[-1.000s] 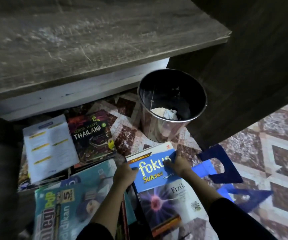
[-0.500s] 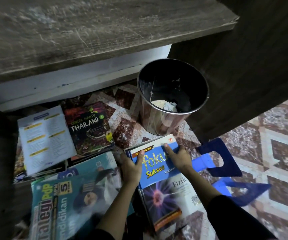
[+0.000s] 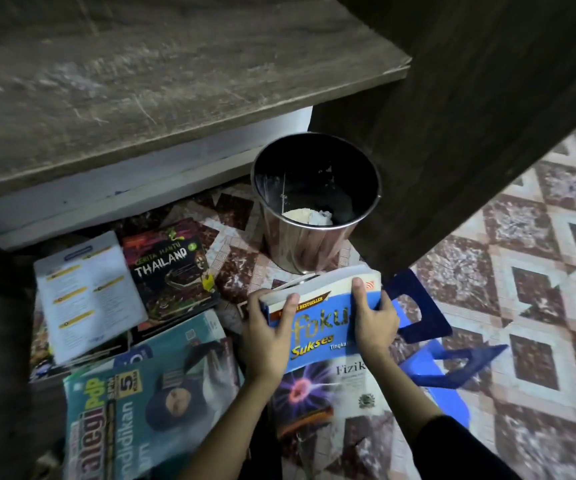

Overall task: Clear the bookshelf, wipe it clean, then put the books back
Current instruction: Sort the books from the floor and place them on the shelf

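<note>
A thick blue "Fokus Sukses" book [image 3: 321,327] is tilted up at its far end off the floor pile. My left hand [image 3: 267,336] grips its left edge and my right hand [image 3: 371,318] grips its top right side. Under it lies a white "Fizik" book [image 3: 328,393]. To the left on the floor are a teal "Strategi PdP" book [image 3: 148,393], a dark "Thailand" book [image 3: 172,271] and a white booklet [image 3: 85,292]. The wooden shelf board [image 3: 141,84] spans the top of the view.
A shiny metal bin [image 3: 314,202] with crumpled paper stands just beyond the book. Blue plastic bookends [image 3: 421,306] lie to the right on the patterned floor tiles [image 3: 539,306]. A dark wooden side panel [image 3: 470,116] rises at the right.
Both hands have shifted their hold on the blue book and lifted its far end, so its page edge now shows. The view has moved slightly closer.
</note>
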